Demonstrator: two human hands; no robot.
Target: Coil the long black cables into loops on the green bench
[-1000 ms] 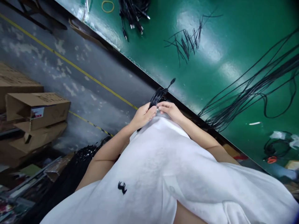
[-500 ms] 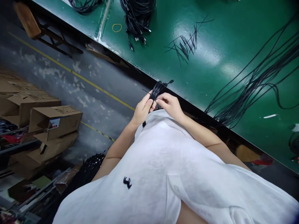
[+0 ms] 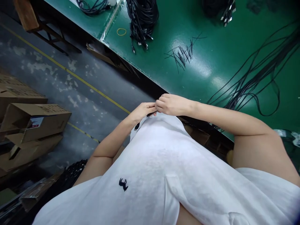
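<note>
My left hand [image 3: 142, 112] and my right hand [image 3: 171, 104] meet close to my white shirt, at the near edge of the green table [image 3: 211, 56]. Both are closed with fingertips touching around a coiled black cable [image 3: 137, 126]. Most of the coil is hidden under my hands; only a short dark end shows below my left hand. My right forearm lies across the table edge.
On the green table lie a bundle of black cables [image 3: 142, 18], a scatter of thin black ties [image 3: 181, 54], a yellow rubber band [image 3: 121, 31] and long loose cables [image 3: 255, 78] at right. Cardboard boxes [image 3: 30, 122] stand on the grey floor at left.
The coil that stuck up between my hands has been lowered and is now covered by them. My right elbow has swung out and my right forearm has risen into view.
</note>
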